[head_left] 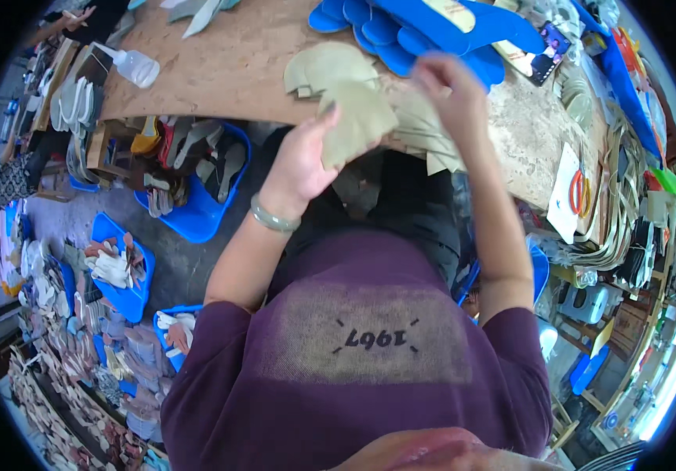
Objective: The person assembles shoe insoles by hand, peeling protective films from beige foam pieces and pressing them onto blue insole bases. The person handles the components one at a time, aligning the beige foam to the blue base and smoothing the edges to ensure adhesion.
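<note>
My left hand is closed on a khaki cut piece of flat sheet material, held over the table's front edge with the thumb on top. Whether it is one layer or several I cannot tell. Just beyond it a stack of rounded khaki pieces lies on the table. More khaki pieces are fanned out along the edge to the right. My right hand, raised and a little blurred, has its fingers curled together in front of blue sole-shaped pieces. Anything between those fingers is too small to make out.
A clear squeeze bottle stands on the wooden table at the left. Red-handled scissors lie on white paper at the right, near bundled strips. Blue bins with shoe parts stand below left. Another person is at far left.
</note>
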The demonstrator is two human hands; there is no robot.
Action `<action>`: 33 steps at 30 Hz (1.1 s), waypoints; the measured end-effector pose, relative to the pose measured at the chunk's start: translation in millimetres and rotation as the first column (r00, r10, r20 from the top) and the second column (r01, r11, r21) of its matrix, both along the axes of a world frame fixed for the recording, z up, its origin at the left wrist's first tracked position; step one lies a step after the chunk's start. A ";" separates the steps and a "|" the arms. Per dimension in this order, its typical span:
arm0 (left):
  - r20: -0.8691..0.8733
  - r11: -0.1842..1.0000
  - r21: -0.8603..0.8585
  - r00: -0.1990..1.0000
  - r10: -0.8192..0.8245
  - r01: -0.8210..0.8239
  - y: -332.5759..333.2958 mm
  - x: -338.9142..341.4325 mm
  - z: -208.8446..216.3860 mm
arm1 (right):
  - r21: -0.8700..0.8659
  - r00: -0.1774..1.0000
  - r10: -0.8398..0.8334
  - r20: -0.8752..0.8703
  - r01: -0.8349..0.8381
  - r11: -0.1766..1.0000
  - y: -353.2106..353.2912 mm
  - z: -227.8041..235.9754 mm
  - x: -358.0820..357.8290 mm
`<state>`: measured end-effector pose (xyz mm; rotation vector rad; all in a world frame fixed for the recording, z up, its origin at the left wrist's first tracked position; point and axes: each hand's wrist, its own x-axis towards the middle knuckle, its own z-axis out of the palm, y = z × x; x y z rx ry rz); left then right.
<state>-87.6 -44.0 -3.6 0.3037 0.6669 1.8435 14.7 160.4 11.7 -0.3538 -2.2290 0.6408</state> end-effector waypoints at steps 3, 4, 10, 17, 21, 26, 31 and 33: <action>0.078 0.999 0.003 0.996 -0.032 0.032 3.7 -20.7 -9.1 | 0.590 0.976 -0.154 -0.152 0.215 0.778 68.9 0.9 -40.0; 0.145 1.000 0.026 0.989 -0.020 0.016 3.9 -24.8 -9.8 | 0.592 0.982 -0.190 -0.024 0.167 0.789 69.2 3.2 -44.9; 0.196 0.999 -0.010 0.980 0.041 -0.040 -3.4 -43.1 -21.4 | 0.534 0.935 -0.177 0.309 -0.017 0.845 67.7 7.2 -49.4; -0.106 0.987 -0.162 0.994 -0.010 -0.008 18.6 -24.6 -15.8 | 0.431 0.939 -0.114 0.325 -0.039 0.902 72.8 20.4 -49.8; -0.750 0.983 -0.062 0.658 0.068 -0.172 82.9 -7.9 -9.9 | 0.305 0.894 -0.264 0.362 0.154 0.940 106.7 16.8 -44.5; -0.914 0.673 0.342 -0.398 0.077 -0.656 76.4 -80.4 -6.3 | -0.157 0.962 -0.268 0.045 0.272 0.950 92.7 49.8 7.1; -0.855 0.600 0.135 -0.398 -0.332 -0.789 38.5 -90.7 -23.7 | -0.830 0.998 -0.016 -0.058 -0.039 0.557 12.5 -10.4 47.0; -0.893 0.648 0.138 -0.377 -0.246 -0.749 42.1 -83.7 -39.4 | -0.884 0.994 -0.046 -0.099 -0.066 0.463 -17.5 -25.2 41.9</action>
